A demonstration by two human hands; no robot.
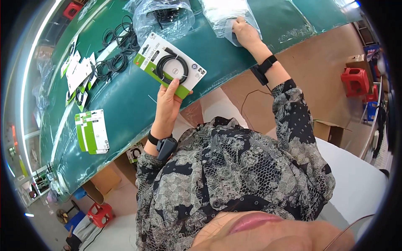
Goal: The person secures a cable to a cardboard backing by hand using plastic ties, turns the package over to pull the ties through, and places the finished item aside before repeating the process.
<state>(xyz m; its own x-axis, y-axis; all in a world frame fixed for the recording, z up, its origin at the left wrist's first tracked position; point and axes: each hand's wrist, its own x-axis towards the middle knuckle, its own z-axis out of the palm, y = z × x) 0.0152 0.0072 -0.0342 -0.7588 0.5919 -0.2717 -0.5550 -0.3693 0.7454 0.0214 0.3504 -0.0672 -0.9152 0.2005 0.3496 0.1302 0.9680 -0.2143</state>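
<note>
My left hand (pixel 170 100) grips a white and green packaging card (pixel 194 67) by its lower edge, the thumb on its front. A coiled black cable (pixel 182 63) is fastened to the card, which tilts above the table edge. Farther right, my right hand (pixel 247 33) reaches to a clear plastic bag (pixel 254 19) filled with white, thin pieces. Its fingers are closed on the bag's near end; whether they also pinch one of the white pieces, I cannot tell.
Several flat cards (pixel 95 131) are stacked on the green table (pixel 125 100) at left. Beyond lie loose white cards (pixel 77 71), coiled black cables (pixel 118 62) and a clear bag of black cables (pixel 184 19). Red stools (pixel 355 81) and an open cardboard box (pixel 328 130) stand at right.
</note>
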